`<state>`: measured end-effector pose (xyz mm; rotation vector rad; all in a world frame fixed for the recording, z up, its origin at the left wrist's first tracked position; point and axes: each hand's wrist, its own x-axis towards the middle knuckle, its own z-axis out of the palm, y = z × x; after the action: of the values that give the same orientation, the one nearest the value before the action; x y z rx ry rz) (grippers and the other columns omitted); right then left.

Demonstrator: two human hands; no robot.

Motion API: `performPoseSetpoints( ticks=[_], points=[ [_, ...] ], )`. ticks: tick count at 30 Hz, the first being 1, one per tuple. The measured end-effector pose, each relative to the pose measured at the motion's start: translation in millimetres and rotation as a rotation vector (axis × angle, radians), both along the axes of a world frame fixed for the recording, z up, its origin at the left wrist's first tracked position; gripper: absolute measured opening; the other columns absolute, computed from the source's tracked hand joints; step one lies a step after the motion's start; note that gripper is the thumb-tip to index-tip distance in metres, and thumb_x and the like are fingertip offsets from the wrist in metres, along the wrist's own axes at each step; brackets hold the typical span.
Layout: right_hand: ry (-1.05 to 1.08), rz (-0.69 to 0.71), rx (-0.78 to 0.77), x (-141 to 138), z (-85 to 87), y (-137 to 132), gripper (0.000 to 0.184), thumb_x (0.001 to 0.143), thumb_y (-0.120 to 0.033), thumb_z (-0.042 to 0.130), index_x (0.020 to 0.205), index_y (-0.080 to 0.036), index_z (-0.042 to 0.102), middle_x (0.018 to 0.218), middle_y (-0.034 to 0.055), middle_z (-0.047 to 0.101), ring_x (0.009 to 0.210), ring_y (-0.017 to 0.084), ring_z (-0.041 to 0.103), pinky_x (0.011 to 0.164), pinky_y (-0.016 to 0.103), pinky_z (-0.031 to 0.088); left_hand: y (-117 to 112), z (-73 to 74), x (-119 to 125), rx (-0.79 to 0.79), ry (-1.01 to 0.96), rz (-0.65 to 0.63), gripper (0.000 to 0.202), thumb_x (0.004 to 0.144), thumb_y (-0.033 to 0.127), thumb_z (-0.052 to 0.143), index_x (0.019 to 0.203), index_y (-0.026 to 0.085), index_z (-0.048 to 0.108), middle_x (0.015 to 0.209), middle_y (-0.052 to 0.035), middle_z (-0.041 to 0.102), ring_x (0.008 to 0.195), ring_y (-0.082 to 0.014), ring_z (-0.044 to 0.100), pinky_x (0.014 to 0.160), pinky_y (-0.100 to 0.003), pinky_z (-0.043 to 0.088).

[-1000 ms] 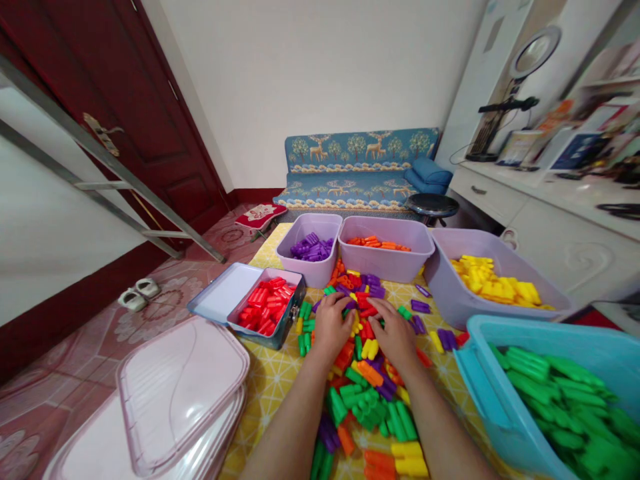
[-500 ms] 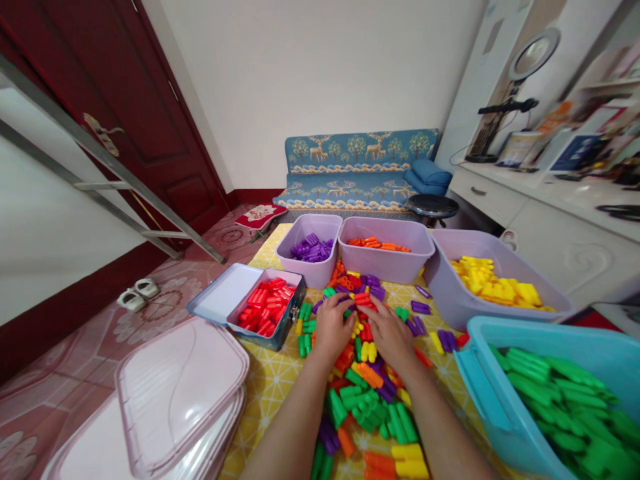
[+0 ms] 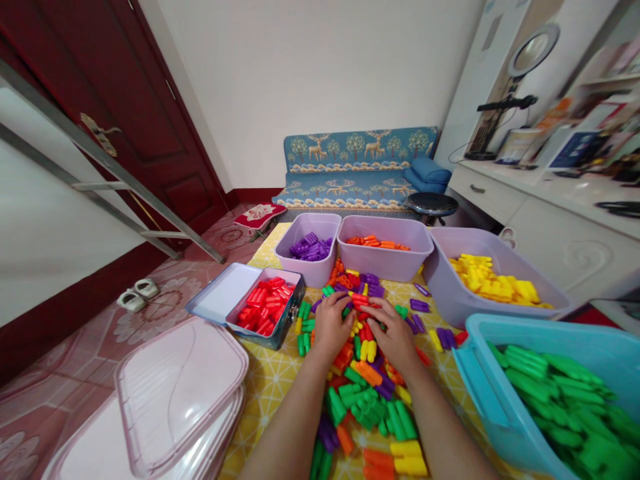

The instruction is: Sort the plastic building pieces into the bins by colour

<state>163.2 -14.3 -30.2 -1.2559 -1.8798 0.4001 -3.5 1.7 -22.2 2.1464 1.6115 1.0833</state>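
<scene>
A heap of mixed plastic tube blocks (image 3: 367, 393) in red, orange, yellow, green and purple covers the yellow patterned cloth (image 3: 273, 380). My left hand (image 3: 330, 325) rests on the far part of the heap with its fingers curled down among the pieces; what they hold is hidden. My right hand (image 3: 397, 335) lies beside it, its fingertips pinched on a red block (image 3: 361, 301) where the two hands meet.
Sorted bins ring the heap: a tin of red blocks (image 3: 265, 307), lilac tubs of purple (image 3: 310, 248), orange (image 3: 383, 245) and yellow blocks (image 3: 493, 283), and a blue tub of green blocks (image 3: 555, 393). Clear lids (image 3: 175, 393) lie at the left. A ladder leans by the door.
Both hands slid a little farther up the heap, and their fingers drew together from lying flat to closing around the red pieces between them.
</scene>
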Motion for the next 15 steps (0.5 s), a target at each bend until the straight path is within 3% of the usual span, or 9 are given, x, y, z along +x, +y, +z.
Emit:
performPoseSetpoints(
  ticks=[15],
  points=[
    [0.069,0.071,0.006,2.3,-3.5,-3.0,0.033,0.085,-0.021,0.055,0.113,-0.03,0.067,0.122,0.0043,0.059,0.117,0.021,0.052,0.102,0.041,0.042,4.9,-4.5,-3.1,-0.01,-0.143,-0.057,0.018,0.079,0.019,0.063,0.097,0.021,0.067,0.105,-0.0061,0.069,0.101,-0.0218,0.061,0.092,-0.039,0.047]
  ],
)
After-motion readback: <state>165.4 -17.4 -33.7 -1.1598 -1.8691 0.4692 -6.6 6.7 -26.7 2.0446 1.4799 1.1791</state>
